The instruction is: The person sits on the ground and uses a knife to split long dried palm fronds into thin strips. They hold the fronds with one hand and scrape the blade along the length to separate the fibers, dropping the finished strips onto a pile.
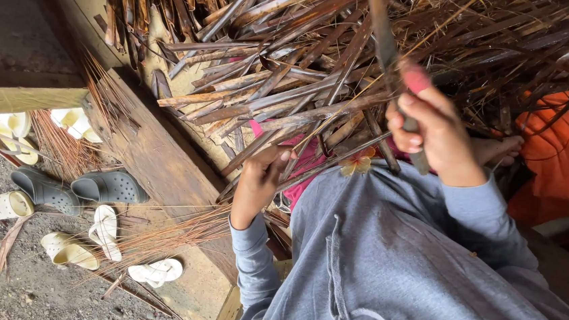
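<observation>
Across my lap, the heap of dry brown palm-leaf strips (290, 93) looks light, stiff, brittle. My left hand (256, 181) pinches one strip near its base; my right hand (435, 134) is closed around a pink-handled knife (400, 67).

Daylight falls on a gravel floor (31, 289) — sandals (75, 191) scattered beside a worn wooden step (162, 164).

No packages, labels, signs or screens are showing anywhere in this view.
</observation>
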